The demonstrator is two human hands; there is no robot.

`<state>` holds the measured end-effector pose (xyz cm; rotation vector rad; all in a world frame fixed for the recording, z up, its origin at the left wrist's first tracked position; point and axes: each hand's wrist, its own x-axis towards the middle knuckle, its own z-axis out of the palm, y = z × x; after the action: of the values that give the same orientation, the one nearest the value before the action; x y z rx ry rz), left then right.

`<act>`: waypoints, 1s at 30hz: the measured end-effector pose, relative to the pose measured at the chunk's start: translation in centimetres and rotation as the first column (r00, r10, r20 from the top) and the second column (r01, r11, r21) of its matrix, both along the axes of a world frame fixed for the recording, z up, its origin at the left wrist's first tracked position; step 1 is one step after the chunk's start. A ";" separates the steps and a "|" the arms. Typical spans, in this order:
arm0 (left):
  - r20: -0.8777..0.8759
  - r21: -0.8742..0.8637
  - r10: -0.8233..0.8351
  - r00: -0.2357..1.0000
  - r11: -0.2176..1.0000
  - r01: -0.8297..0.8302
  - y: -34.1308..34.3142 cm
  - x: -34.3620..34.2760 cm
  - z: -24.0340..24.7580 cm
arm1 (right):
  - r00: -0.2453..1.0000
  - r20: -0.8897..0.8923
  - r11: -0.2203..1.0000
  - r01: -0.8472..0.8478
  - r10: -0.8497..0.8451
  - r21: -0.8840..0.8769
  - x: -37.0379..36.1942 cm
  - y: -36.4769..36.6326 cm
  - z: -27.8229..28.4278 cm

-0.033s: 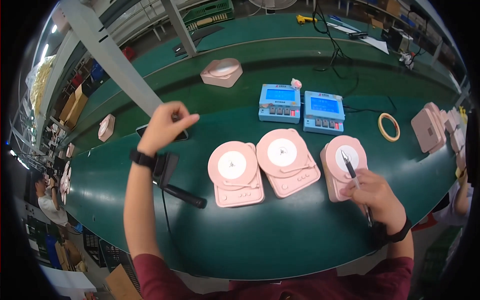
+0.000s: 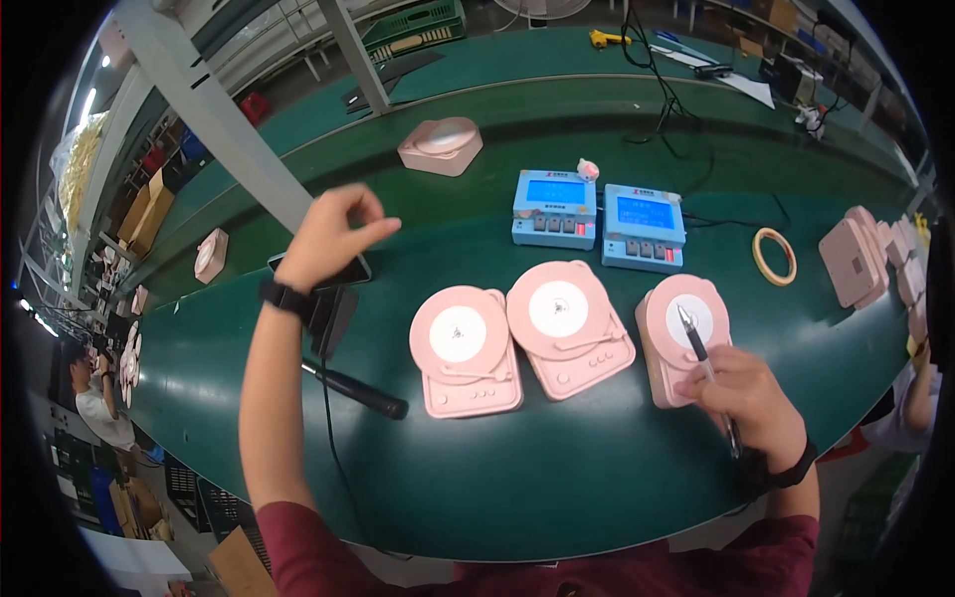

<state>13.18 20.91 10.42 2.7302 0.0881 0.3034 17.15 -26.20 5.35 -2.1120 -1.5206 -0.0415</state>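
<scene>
My left hand (image 2: 336, 234) is raised over the left side of the table, its fingers loosely curled and its thumb held apart, with nothing visible in it. Below its wrist lies a black handheld device with a long handle (image 2: 356, 387) and a cable. Between my fingers, my right hand (image 2: 746, 393) grips a pen (image 2: 699, 346), tip pointing away from me. That same hand touches the near end of a pink toy record player (image 2: 654, 343). Two more pink record players, one at left (image 2: 468, 397) and one in the middle (image 2: 587, 374), lie side by side with white discs on top.
Two blue testers with lit screens, one left (image 2: 554, 227) and one right (image 2: 643, 251), stand behind the record players. A tape roll (image 2: 774, 256) lies to their right. More pink units sit at the back (image 2: 441, 157) and far right (image 2: 851, 261). A grey post (image 2: 234, 129) rises at left.
My left hand has shifted slightly, its fingers a little more raised and the thumb still out. My right hand keeps the pen at the right record player, almost unmoved.
</scene>
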 end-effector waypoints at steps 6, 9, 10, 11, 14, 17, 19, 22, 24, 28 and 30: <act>-0.056 0.676 -0.190 0.980 0.715 0.177 1.8 13.1 -1.6 | 0.998 -0.057 0.997 0.017 -0.012 0.081 0.9 -0.4 -1.2; -0.114 0.854 -0.228 0.967 0.474 0.213 1.0 19.4 -3.8 | 0.992 -0.127 0.994 0.025 -0.011 0.109 1.2 -0.6 -1.5; -0.090 0.916 -0.261 0.961 0.357 0.183 0.9 21.3 -4.7 | 0.995 -0.096 0.998 0.003 0.003 0.060 1.4 -0.7 -1.4; -0.104 0.912 -0.254 0.962 0.360 0.194 1.4 23.3 -6.0 | 0.998 -0.065 1.000 -0.022 0.023 0.011 1.6 -0.7 -1.3; -0.103 0.968 -0.466 0.878 0.154 0.196 2.2 27.3 -9.1 | 0.995 -0.071 0.996 -0.072 0.069 -0.048 2.2 -0.9 -1.0; -0.270 0.931 -0.183 0.945 0.199 0.305 -1.3 28.2 -9.1 | 0.989 -0.136 0.994 -0.072 0.060 -0.083 2.0 -1.3 -0.9; -0.270 0.902 -0.143 0.952 0.307 0.302 -2.8 27.2 -6.9 | 0.991 -0.122 0.994 -0.069 0.057 -0.090 2.0 -1.5 -0.9; -0.142 0.774 -0.094 0.985 0.610 0.170 -4.2 23.0 -3.7 | 0.990 -0.120 0.994 -0.080 0.070 -0.080 2.3 -1.7 -1.4; 0.163 0.673 -0.232 0.959 0.737 0.064 -1.5 18.4 -1.6 | 0.989 -0.115 0.994 -0.098 0.091 -0.058 2.2 -1.4 -1.7; 0.358 0.570 -0.245 0.901 0.821 -0.004 -3.8 6.3 3.4 | 0.992 -0.113 0.998 -0.063 0.063 0.000 1.6 -1.1 -1.4; 0.353 0.563 -0.190 0.916 0.825 -0.046 -5.4 0.5 4.8 | 0.993 -0.101 0.998 -0.054 0.056 0.020 1.3 -1.0 -1.8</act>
<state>13.71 15.52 15.18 3.1627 -0.2649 0.9983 18.45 -27.20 3.56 -2.0257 -1.5119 0.0711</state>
